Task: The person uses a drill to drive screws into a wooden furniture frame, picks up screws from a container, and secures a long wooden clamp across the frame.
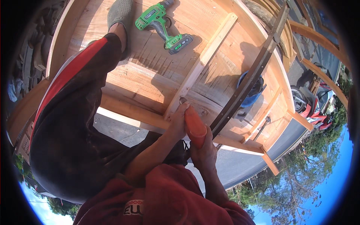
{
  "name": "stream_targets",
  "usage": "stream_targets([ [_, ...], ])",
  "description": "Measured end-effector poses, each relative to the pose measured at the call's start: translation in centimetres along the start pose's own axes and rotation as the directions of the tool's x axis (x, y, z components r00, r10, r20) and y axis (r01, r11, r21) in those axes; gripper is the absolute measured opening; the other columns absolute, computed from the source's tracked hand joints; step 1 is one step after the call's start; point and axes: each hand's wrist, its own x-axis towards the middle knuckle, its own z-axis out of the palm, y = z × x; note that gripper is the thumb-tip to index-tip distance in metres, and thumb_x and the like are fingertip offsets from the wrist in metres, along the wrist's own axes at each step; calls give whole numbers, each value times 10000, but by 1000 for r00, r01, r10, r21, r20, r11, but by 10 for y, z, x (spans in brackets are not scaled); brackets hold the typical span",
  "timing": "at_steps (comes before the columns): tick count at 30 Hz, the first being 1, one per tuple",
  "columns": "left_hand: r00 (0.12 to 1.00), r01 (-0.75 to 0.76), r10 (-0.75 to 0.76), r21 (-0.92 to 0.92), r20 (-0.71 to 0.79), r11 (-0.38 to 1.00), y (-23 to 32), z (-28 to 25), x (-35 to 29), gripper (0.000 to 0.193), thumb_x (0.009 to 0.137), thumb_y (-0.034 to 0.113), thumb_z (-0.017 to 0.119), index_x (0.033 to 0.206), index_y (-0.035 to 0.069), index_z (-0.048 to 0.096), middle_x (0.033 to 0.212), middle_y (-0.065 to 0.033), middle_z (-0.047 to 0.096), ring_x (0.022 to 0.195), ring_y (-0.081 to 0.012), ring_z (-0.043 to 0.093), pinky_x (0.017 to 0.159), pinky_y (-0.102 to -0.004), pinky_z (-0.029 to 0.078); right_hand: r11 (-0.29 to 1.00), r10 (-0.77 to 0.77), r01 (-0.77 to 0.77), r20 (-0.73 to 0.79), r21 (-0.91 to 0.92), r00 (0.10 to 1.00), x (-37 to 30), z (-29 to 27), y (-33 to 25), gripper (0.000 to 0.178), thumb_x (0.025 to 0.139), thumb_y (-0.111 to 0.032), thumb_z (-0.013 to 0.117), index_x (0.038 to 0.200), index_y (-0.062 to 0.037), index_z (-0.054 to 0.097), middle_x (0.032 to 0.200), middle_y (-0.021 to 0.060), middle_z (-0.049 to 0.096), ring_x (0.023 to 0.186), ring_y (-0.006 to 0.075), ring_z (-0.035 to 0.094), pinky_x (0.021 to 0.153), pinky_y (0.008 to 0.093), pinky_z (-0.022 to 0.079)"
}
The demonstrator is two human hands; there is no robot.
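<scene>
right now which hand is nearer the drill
Left. The left hand is at the front end of the orange tool, on the side toward the drill; the right hand is at its rear end, closer to the body and farther from the drill.

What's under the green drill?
Wooden boards show around the green drill, with a dark shadow beside it. The patch right beneath is covered, so I can't tell what's there.
</scene>
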Motion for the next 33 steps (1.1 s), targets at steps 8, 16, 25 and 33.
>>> stream_targets([
  [8, 991, -75, 101, 267, -84, 961, -15, 96, 29, 315, 923, 371, 656, 980, 63, 627, 869, -37, 610, 781, -130, 599, 717, -314, 501, 967, 151, -96, -226, 236, 962, 27, -45, 33, 759, 822, -139, 737, 1464, -29, 346, 1228, 256, 636, 1115, 396, 657, 915, 459, 523],
  [16, 970, -139, 203, 378, -135, 916, 23, 124, 85, 345, 919, 403, 672, 913, 59, 640, 863, -37, 623, 770, -136, 583, 696, -316, 482, 977, 120, -68, -263, 200, 957, 99, -55, 23, 750, 812, -103, 729, 1466, -69, 364, 1271, 253, 615, 1167, 385, 630, 948, 449, 502],
  [25, 969, -105, 162, 280, -186, 954, 23, 117, 116, 340, 926, 405, 661, 913, 65, 647, 875, -63, 633, 794, -161, 595, 725, -342, 490, 998, 65, -68, -156, -15, 986, 123, -78, 2, 728, 803, -82, 713, 1439, -66, 361, 1166, 252, 661, 1046, 432, 671, 885, 483, 528],
  [33, 990, -136, 138, -242, -8, 961, 43, 127, 113, 362, 955, 394, 621, 1034, 42, 603, 954, -79, 643, 871, -219, 644, 815, -393, 543, 938, -192, 195, 39, -286, 981, 160, -113, -61, 699, 785, -67, 728, 1397, -60, 389, 1020, 301, 675, 944, 506, 655, 820, 551, 522],
])
